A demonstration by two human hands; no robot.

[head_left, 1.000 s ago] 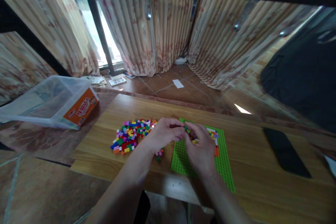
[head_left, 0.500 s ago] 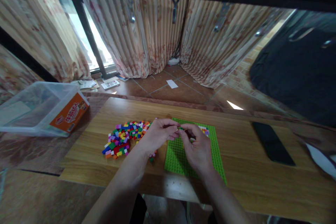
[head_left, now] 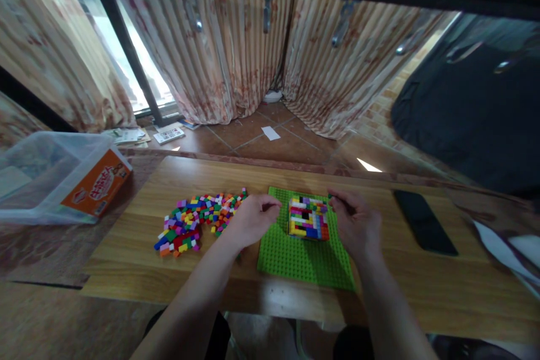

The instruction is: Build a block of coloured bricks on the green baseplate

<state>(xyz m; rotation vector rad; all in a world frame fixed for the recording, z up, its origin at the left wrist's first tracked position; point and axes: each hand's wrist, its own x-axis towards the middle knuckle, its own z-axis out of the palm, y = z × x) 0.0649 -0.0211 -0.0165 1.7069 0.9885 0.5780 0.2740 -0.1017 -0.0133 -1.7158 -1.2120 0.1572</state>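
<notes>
A block structure (head_left: pixel 307 219) of many-coloured toy bricks sits on the green baseplate (head_left: pixel 304 267), toward its far half. To its right is my right hand (head_left: pixel 358 225), its thumb and forefinger closed on a small dark green brick (head_left: pixel 329 196) over the plate's right edge. On the structure's other side, my left hand (head_left: pixel 255 218) hovers over the plate's left edge with fingers curled together. Whatever it may hold is hidden. A heap of loose toy bricks (head_left: pixel 185 225) in many colours lies on the wooden table, left of my left hand and partly behind it.
The wooden table (head_left: pixel 135 259) bears a black phone (head_left: pixel 424 222) at the right, with white paper (head_left: pixel 500 244) beyond it. A clear plastic bin (head_left: pixel 54 197) with an orange label stands off the table's left end. A dark bar with hanging metal clips (head_left: pixel 266 3) crosses the top.
My hands, together over the baseplate before, have moved apart, uncovering the block structure. The green brick is now at the right, in my right hand. The view has shifted slightly.
</notes>
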